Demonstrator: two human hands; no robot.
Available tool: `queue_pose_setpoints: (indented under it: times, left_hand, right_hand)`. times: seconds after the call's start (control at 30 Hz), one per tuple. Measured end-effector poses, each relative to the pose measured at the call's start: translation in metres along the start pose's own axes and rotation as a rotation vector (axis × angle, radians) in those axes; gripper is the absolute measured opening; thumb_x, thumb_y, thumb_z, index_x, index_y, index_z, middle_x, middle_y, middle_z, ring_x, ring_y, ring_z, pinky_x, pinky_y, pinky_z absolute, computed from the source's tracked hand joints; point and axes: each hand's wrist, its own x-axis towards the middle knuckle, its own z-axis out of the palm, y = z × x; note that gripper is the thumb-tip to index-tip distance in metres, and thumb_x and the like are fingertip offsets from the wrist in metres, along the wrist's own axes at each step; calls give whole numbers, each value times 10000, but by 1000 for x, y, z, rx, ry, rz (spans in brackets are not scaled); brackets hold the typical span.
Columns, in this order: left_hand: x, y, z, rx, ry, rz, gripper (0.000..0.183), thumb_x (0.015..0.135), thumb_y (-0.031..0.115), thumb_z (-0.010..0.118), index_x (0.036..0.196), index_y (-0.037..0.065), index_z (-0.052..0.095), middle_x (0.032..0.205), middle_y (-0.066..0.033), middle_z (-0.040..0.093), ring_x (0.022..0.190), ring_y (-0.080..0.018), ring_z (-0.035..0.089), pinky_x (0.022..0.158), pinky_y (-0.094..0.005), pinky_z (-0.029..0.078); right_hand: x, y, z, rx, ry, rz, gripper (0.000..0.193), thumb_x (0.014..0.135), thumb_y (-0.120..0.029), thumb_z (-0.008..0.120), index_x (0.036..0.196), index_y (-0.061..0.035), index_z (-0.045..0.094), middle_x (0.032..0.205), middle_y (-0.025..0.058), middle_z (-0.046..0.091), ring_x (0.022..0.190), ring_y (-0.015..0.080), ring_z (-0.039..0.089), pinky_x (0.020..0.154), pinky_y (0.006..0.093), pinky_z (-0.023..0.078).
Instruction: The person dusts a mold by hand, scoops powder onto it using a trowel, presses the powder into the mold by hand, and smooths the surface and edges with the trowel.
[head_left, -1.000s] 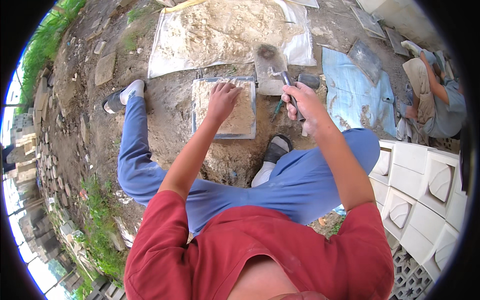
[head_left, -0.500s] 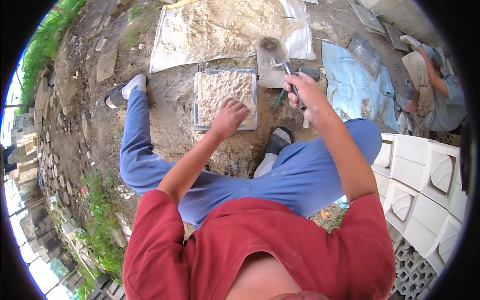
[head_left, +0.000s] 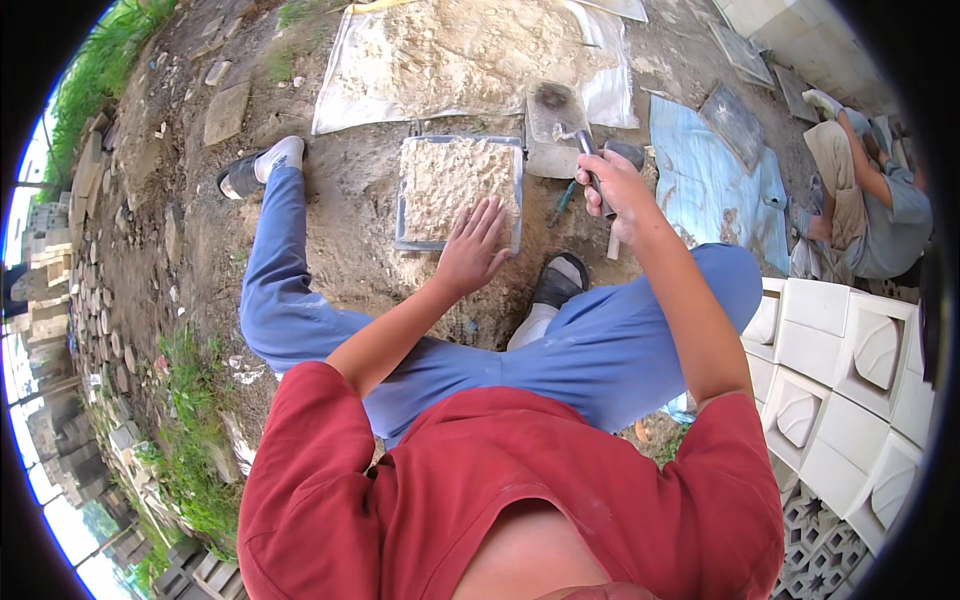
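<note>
My left hand (head_left: 474,246) lies palm down on the near right part of a square mould frame (head_left: 402,215) filled with lumpy, pale, damp-looking mix (head_left: 448,180). Its fingers are stretched out over the mix, hiding that corner. To the right, my right hand (head_left: 618,192) is closed round the dark handle of a trowel (head_left: 556,105). The trowel has a bent metal neck and a flat rectangular grey blade, held beside the mould's right edge. A thin green-handled tool (head_left: 562,203) lies on the ground between the mould and my right hand.
Beyond the mould, a white sheet (head_left: 335,105) carries a heap of pale mix. A blue sheet (head_left: 715,180) with a dark slab (head_left: 732,125) lies at right. Another person (head_left: 880,190) sits farther right, near stacked white blocks (head_left: 835,385). Grass and rubble line the left.
My left hand has come down from a curled pose above the mix to lie flat, fingers spread, nearer the mould's right side. My right hand keeps its hold on the trowel.
</note>
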Motion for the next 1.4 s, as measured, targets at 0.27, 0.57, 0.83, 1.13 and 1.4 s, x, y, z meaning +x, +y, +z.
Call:
queue_pose_setpoints:
  times: [0.27,0.57,0.83,1.13,1.4]
  left_hand:
    - [10,1,9,4,29,-26,790,1082,495,445,1644,-38,290,1741,-233,243,1623,-397,202,1319,-518,138]
    - [80,-13,20,25,151,-89,809,1072,506,457,1619,-72,314,1720,-249,273,1599,-399,255,1314,-501,169]
    - [31,-29,11,-5,41,-289,785,1101,514,388,1675,-3,245,1773,-196,168,1645,-364,145,1327,-479,133]
    - [-24,-38,-3,-23,76,-350,808,1098,522,405,1667,-27,238,1757,-256,163,1638,-391,154,1325,-487,138]
    - [-45,-43,-15,-225,111,-433,750,1100,423,473,1650,-44,268,1753,-259,174,1604,-438,231,1307,-501,213]
  right_hand:
    - [2,1,4,-54,-6,-40,167,1032,-225,635,1016,-71,572,814,-9,607,542,58,500,465,266,420]
    - [9,-6,9,-44,-8,-45,170,1037,-235,636,1024,-76,576,811,-1,618,525,68,510,453,271,422]
    - [11,0,-5,-48,41,-38,172,1050,-232,628,1008,-80,559,819,6,611,526,77,514,454,277,418]
    - [14,-4,27,-109,-25,-48,173,1029,-228,630,965,-74,586,799,-5,608,531,66,506,457,272,410]
    - [4,-9,37,-149,-15,-103,176,1045,-251,639,993,-100,566,808,-29,598,522,38,483,456,245,397]
